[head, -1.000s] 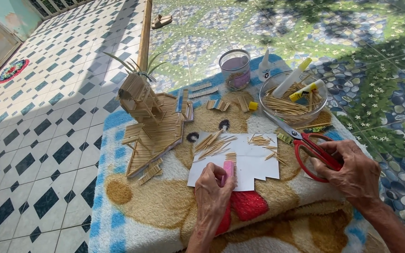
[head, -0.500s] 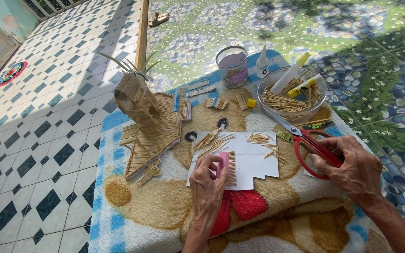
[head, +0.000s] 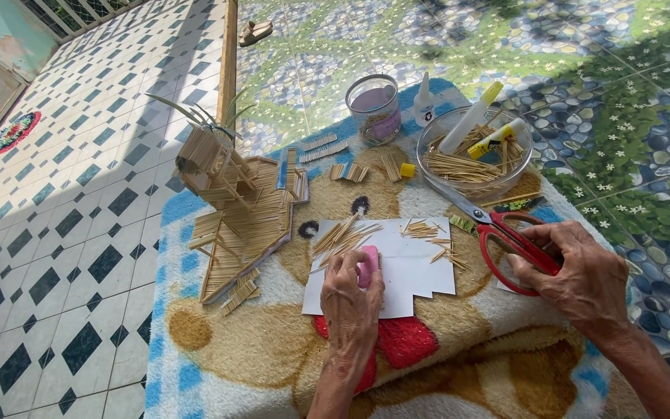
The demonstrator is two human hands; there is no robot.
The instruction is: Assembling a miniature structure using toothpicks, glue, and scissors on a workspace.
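Note:
My left hand presses down on a white paper sheet and holds a small pink object under its fingers. A loose bunch of thin wooden sticks lies just beyond it on the paper's far left corner. My right hand rests at the right with its fingers closed on the red handles of a pair of scissors, whose blades point away toward a glass bowl. Everything lies on a fluffy cartoon-print blanket.
A small stick-built house on a stick base stands at the left of the blanket. Behind are a glass bowl with sticks and glue tubes, a glass jar, a small white bottle and short stick bundles. Tiled floor surrounds the blanket.
My left hand with the pink object has shifted slightly away from me on the paper. My right hand stays on the scissors' handles.

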